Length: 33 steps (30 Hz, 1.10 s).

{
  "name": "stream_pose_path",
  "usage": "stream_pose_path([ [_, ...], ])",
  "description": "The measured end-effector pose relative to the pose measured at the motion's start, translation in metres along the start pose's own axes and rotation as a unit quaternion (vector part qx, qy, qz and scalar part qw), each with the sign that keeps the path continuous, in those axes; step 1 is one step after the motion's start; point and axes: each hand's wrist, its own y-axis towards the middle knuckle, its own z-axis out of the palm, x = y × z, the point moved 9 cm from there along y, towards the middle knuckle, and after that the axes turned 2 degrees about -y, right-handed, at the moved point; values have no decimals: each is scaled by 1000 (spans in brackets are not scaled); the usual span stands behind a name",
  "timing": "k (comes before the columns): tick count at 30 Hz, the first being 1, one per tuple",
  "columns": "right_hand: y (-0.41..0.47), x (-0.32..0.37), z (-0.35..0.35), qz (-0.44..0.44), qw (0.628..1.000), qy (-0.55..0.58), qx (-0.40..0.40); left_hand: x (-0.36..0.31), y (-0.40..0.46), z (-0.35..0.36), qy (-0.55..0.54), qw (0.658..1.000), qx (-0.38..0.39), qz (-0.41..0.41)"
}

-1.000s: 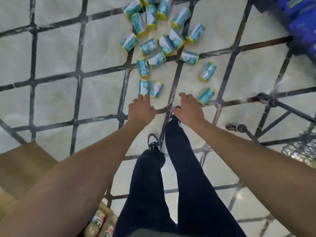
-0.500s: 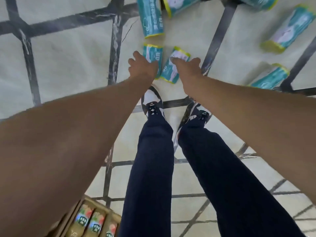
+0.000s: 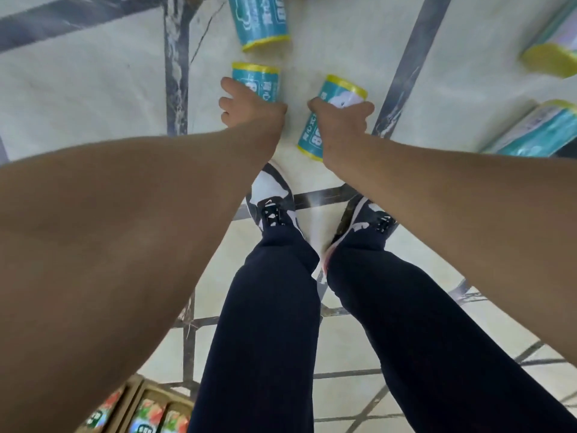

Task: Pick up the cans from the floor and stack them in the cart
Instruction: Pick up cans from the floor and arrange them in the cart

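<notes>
- 1 view only, from a wide-angle camera on the person's head; no second view shares the scene.
- It faces steeply down along both bare forearms to the floor (image 3: 93,98), which fills the frame behind them.
- It sits close: the forearms bulk large at the left and right edges, and the legs and shoes (image 3: 274,201) run up the middle.
- The cans (image 3: 259,20) by the top edge lie farthest off.
- Straight floor lines bow near the frame's edges.
</notes>
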Motion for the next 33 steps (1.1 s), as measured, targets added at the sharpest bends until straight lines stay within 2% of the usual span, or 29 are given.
stream_pose_path([
  [6,-33,25,-45,-59,997,15,39,-4,-24,-25,-35,997,69,-11],
  [10,-98,37,-106,-76,996,15,54,-19,-94,-65,-45,993,108,2],
  [17,-296,71,-262,-97,990,18,104,-61,-305,-193,-104,983,150,34],
  [24,-478,70,-428,-139,985,51,84,-88,-519,-308,-141,972,147,115],
  [33,-590,-8,-585,-189,967,160,63,-55,-712,-332,-128,953,153,230],
])
